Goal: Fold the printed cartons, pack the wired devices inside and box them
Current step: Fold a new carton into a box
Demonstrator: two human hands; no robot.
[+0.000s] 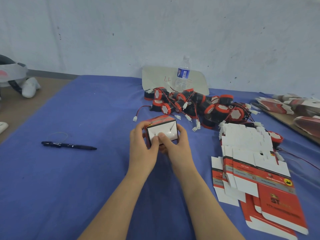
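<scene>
A red printed carton [161,129], folded into a box, is held just above the blue table cloth [86,179] with its white folded end flaps facing me. My left hand [142,144] grips its left side, thumb on the white flaps. My right hand [176,146] grips its right side, thumb pressing the flaps at the middle. Behind it lies a heap of black-and-red round wired devices [199,106] with red wires and white plugs. To the right, several flat unfolded cartons [256,172] lie stacked in a fan.
A clear water bottle [182,73] stands in front of a beige card [155,78] by the wall. A black pen [69,145] lies at left. More flat cartons [294,105] sit on a board at far right. White-and-grey gear [15,77] lies at far left.
</scene>
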